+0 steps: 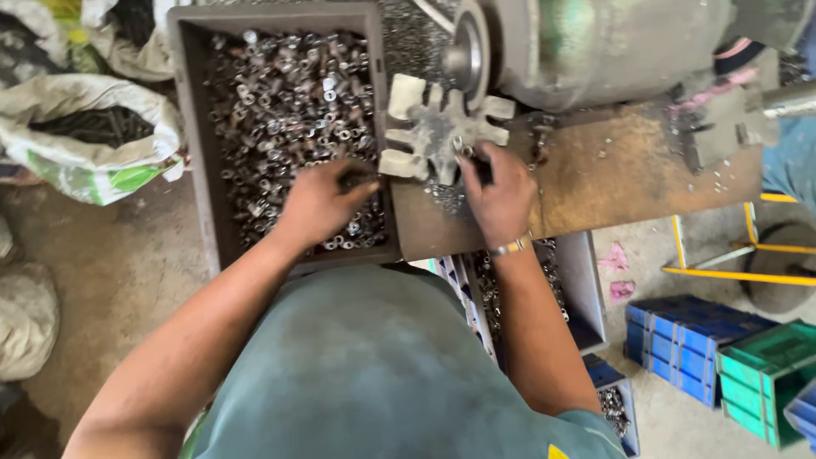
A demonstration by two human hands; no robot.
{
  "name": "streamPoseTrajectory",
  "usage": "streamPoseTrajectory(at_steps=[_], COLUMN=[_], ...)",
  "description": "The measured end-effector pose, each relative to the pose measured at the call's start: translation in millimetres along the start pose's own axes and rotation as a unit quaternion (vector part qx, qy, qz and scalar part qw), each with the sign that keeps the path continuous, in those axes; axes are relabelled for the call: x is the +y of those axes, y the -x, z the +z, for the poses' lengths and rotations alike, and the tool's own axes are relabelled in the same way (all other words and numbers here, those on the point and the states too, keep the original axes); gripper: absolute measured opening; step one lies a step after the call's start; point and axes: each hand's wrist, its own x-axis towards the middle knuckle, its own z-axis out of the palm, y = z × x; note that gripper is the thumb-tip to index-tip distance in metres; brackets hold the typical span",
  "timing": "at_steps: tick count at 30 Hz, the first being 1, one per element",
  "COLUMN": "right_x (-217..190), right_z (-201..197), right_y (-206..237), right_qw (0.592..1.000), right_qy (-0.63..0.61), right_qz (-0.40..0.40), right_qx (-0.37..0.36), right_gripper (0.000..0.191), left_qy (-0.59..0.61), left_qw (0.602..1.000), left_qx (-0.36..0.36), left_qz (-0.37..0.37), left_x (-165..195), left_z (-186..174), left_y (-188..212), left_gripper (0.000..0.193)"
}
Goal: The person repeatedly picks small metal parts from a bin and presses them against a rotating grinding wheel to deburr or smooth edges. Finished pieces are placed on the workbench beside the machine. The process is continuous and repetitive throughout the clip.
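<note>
My left hand reaches into a grey plastic crate filled with several small metal nuts; its fingers are curled down into the pile, and what they hold is hidden. My right hand rests on a rusty metal work plate, fingertips pinching a small dark piece at the slotted star-shaped wheel of the machine. A metal bracelet sits on the right wrist.
A large grey motor housing stands behind the wheel. White sacks lie on the left floor. Below the plate are trays of metal parts, then blue crates and green crates at right, near a yellow frame.
</note>
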Motion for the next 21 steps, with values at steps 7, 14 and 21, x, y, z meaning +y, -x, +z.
streamPoseTrajectory(at_steps=[7, 14, 21], right_x=[23, 18, 25], right_z=[24, 21, 18], right_y=[-16, -28, -40], right_qw=[0.999, 0.998, 0.999], right_qy=[0.008, 0.028, 0.039], right_qz=[0.034, 0.038, -0.005], right_qx=[0.031, 0.036, 0.032], right_gripper=[0.032, 0.033, 0.036], left_qy=[-0.022, -0.046, -0.036], left_qw=[0.998, 0.995, 0.996], left_qx=[-0.038, -0.041, -0.011], left_qz=[-0.041, -0.074, -0.079], left_x=[-44, -55, -69], left_z=[9, 5, -11], left_y=[28, 35, 42], left_gripper=[0.033, 0.031, 0.031])
